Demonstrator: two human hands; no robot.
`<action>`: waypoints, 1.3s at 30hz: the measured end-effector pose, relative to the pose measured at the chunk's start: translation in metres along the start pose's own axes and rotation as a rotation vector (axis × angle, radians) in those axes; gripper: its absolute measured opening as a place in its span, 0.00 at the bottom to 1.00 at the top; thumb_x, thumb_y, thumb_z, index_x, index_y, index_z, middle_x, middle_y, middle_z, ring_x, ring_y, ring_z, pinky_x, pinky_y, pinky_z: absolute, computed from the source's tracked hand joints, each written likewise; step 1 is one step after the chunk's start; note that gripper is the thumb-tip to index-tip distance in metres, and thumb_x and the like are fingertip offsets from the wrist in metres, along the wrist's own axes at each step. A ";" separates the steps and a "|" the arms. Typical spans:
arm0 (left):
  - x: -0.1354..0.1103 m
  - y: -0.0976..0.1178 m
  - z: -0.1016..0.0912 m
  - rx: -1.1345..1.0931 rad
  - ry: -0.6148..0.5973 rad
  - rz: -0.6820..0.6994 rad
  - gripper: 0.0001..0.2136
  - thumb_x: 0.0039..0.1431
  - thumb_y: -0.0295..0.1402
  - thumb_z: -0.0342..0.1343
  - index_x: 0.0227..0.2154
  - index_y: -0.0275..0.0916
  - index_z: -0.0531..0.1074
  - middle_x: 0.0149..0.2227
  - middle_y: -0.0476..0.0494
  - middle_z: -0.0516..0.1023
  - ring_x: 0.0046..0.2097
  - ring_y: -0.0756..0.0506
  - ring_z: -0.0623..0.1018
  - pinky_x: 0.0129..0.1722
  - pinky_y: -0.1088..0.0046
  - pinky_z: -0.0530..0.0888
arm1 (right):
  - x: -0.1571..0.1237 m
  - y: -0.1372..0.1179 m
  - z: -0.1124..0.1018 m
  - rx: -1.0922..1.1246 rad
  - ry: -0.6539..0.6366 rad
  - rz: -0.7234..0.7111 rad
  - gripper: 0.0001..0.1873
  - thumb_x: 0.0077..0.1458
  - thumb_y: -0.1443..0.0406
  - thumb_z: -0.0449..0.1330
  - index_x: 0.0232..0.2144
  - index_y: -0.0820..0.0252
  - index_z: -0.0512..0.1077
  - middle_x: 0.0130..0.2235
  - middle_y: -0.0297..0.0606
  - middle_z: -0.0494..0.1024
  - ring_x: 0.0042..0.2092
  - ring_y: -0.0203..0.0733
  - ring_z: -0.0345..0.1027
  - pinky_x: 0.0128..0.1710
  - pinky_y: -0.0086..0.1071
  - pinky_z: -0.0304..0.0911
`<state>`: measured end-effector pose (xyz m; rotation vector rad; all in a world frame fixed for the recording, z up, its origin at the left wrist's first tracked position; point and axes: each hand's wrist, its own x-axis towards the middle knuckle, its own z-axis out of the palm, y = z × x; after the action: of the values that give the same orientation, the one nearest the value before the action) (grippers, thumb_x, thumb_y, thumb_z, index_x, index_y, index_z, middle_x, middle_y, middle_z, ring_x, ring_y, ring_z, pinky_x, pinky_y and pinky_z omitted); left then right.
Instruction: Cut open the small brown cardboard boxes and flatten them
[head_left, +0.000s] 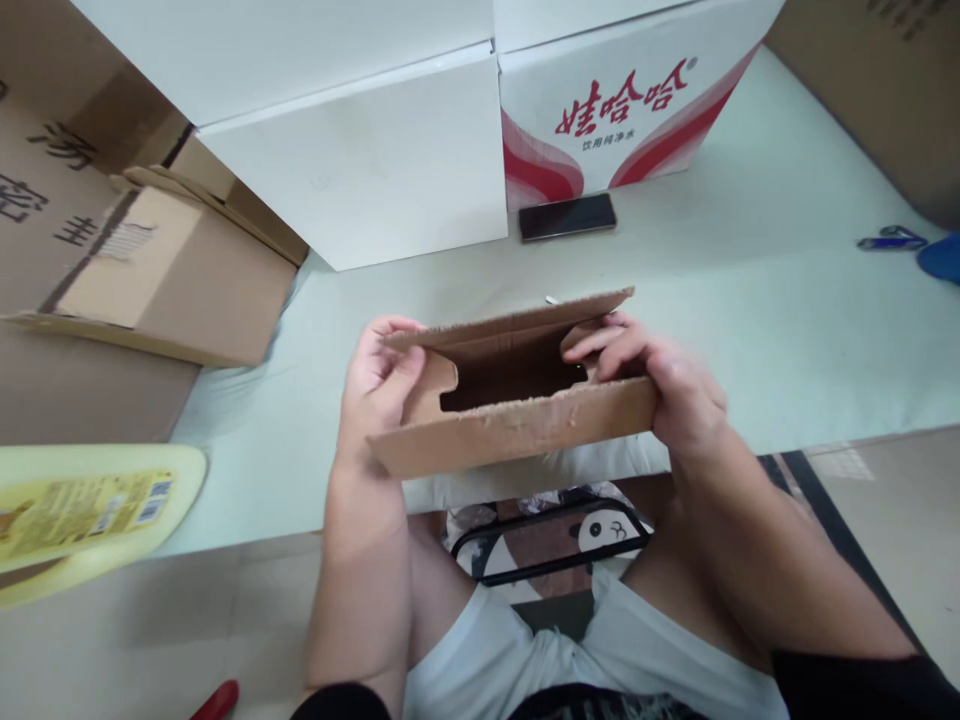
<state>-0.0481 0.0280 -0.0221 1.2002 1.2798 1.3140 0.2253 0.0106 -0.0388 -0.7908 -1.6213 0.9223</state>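
Observation:
Between my two hands is a small brown cardboard box, its mouth facing up toward me. Its long front and back flaps stand apart, and the inside is dark. My left hand grips the left end, thumb pressed on the notched side flap. At the other end my right hand has its fingers over the right side flap and its palm against the box's corner. The box is at the near edge of the table, above my lap.
A black phone lies before a white carton with red print; a plain white carton adjoins it. Brown boxes stand left, near a yellow-labelled container. Blue pens lie right. A panda-patterned item is below the table edge.

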 end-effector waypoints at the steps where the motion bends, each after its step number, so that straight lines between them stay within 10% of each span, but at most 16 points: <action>1: -0.001 0.001 -0.003 0.054 -0.092 -0.009 0.24 0.46 0.49 0.73 0.42 0.44 0.73 0.44 0.43 0.77 0.42 0.42 0.79 0.38 0.67 0.77 | 0.001 0.000 -0.002 -0.059 -0.065 -0.025 0.27 0.70 0.48 0.45 0.31 0.53 0.76 0.39 0.35 0.83 0.49 0.48 0.75 0.64 0.49 0.54; 9: -0.007 -0.010 -0.021 0.442 -0.238 0.025 0.59 0.24 0.42 0.81 0.63 0.54 0.54 0.60 0.39 0.66 0.62 0.34 0.70 0.58 0.54 0.72 | 0.002 -0.004 -0.005 -0.320 -0.283 -0.089 0.40 0.70 0.44 0.30 0.40 0.50 0.80 0.41 0.33 0.83 0.59 0.51 0.65 0.65 0.49 0.46; 18: -0.004 0.000 -0.018 0.153 -0.085 0.030 0.45 0.37 0.34 0.75 0.58 0.57 0.57 0.55 0.44 0.70 0.37 0.48 0.77 0.32 0.71 0.74 | 0.000 0.003 0.002 -0.200 -0.052 -0.156 0.37 0.70 0.42 0.34 0.38 0.51 0.77 0.32 0.38 0.77 0.50 0.49 0.70 0.59 0.49 0.59; 26: 0.000 0.013 -0.007 -0.224 0.187 0.022 0.14 0.43 0.43 0.63 0.31 0.40 0.76 0.30 0.44 0.78 0.30 0.45 0.76 0.29 0.69 0.72 | 0.004 0.018 0.011 -0.126 0.460 -0.330 0.19 0.65 0.48 0.50 0.37 0.52 0.72 0.32 0.37 0.70 0.40 0.46 0.65 0.48 0.44 0.63; 31: 0.007 0.004 -0.004 -0.310 0.260 0.016 0.09 0.48 0.39 0.58 0.28 0.40 0.72 0.31 0.42 0.78 0.35 0.43 0.79 0.37 0.66 0.76 | 0.007 0.034 0.011 -0.139 0.724 -0.221 0.12 0.62 0.51 0.52 0.38 0.50 0.64 0.36 0.36 0.69 0.40 0.45 0.68 0.50 0.45 0.66; 39: 0.030 -0.031 -0.032 -0.345 0.270 -0.069 0.18 0.50 0.52 0.61 0.36 0.45 0.68 0.35 0.50 0.80 0.45 0.41 0.79 0.43 0.61 0.76 | 0.001 0.052 0.001 -0.002 0.397 0.199 0.29 0.54 0.44 0.53 0.55 0.44 0.57 0.65 0.42 0.63 0.59 0.53 0.70 0.52 0.49 0.71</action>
<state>-0.0841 0.0555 -0.0510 0.7510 1.2040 1.6081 0.2262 0.0365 -0.0842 -1.0763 -1.2136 0.8378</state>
